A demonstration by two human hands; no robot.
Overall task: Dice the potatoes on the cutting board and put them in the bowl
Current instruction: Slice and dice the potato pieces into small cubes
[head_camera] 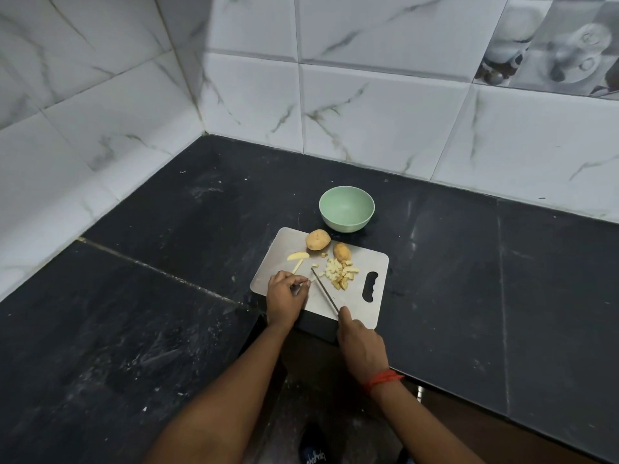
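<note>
At the near edge of the cutting board (371, 262), the right hand (361, 346) is closed round the handle of the knife (324, 290). The handle itself is hidden inside the fist. The blade runs away from this grip, forward and to the left, low over the board.

Just left of the blade tip, the left hand (286, 299) has its fingers curled, with the fingertips pinching a small potato piece (311, 281) against the board. Right of the blade lies the diced pile (340, 274). Just beyond the left-hand grip lie a potato slice (298, 255) and a thin strip (297, 266).

Farther from both grips, at the board's far edge, rest a whole potato (318, 240) and a cut potato (342, 252). The green bowl (346, 226) stands just past that edge on the dark counter (134, 296).
</note>
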